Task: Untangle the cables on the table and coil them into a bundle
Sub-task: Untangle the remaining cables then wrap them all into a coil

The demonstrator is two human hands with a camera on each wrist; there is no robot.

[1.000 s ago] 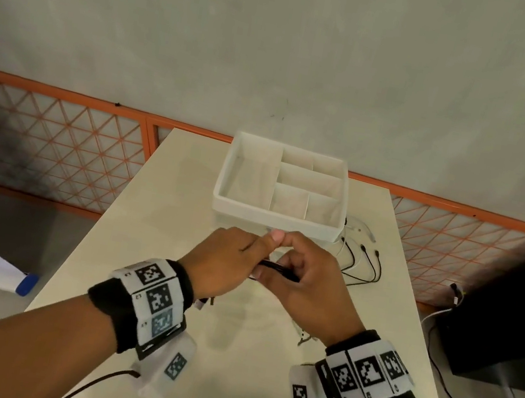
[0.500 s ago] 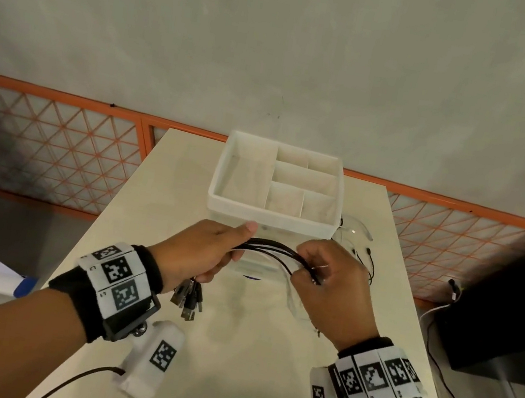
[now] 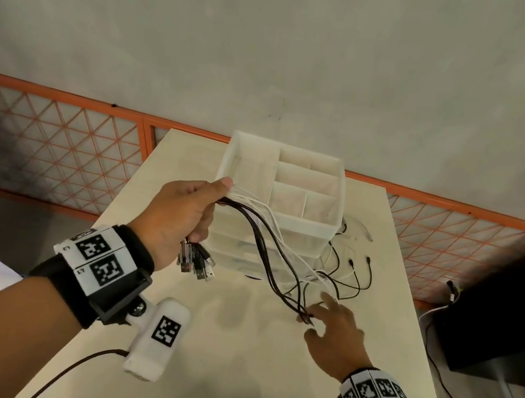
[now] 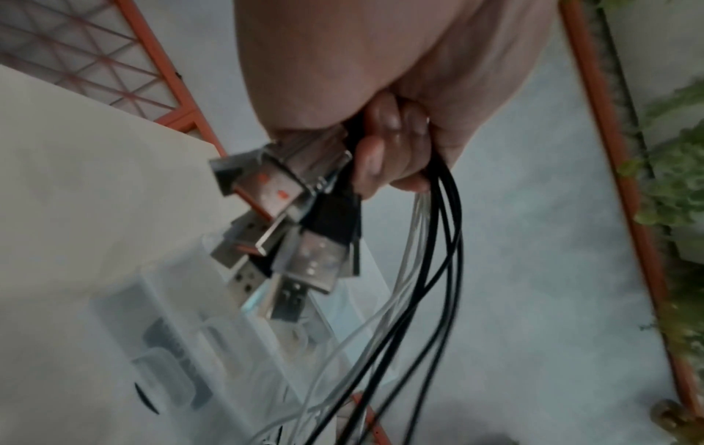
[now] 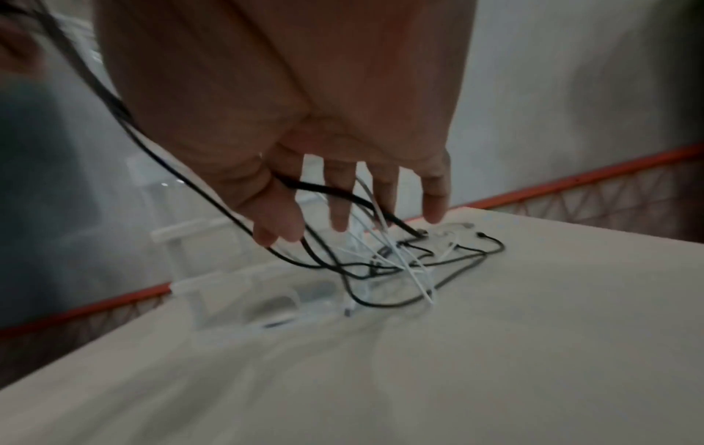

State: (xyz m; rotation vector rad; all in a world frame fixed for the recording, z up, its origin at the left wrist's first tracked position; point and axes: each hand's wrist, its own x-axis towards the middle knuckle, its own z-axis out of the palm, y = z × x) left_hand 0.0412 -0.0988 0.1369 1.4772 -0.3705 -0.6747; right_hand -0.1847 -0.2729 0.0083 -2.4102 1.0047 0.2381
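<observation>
Cables (image 3: 267, 245), black and white together, run from the left hand (image 3: 178, 216) down past the front of the white organizer box (image 3: 250, 158) to the counter (image 3: 229, 349), where their far ends lie in loose loops just right of that box. That left hand is raised in front of the organizer's near left corner, its grip curled tight round the bunched cables, thumb on top; in the left wrist view the fingers (image 4: 375, 162) wrap the strands, and a cluster of USB plugs (image 4: 289, 241) hangs below the fist, silver shells and black housings pressed against one another. The right hand (image 3: 335, 336) sits lower, in front of the organizer's near right corner and just above the counter, its grip spread, the fingers straight and apart. In the right wrist view the fingers (image 5: 339, 207) reach down among the strands, with black cables passing between thumb and forefinger; whether any fingertip presses a cable I cannot tell. Beneath the organizer sits a clear drawer unit (image 3: 238, 250), blurred in both wrist views.
</observation>
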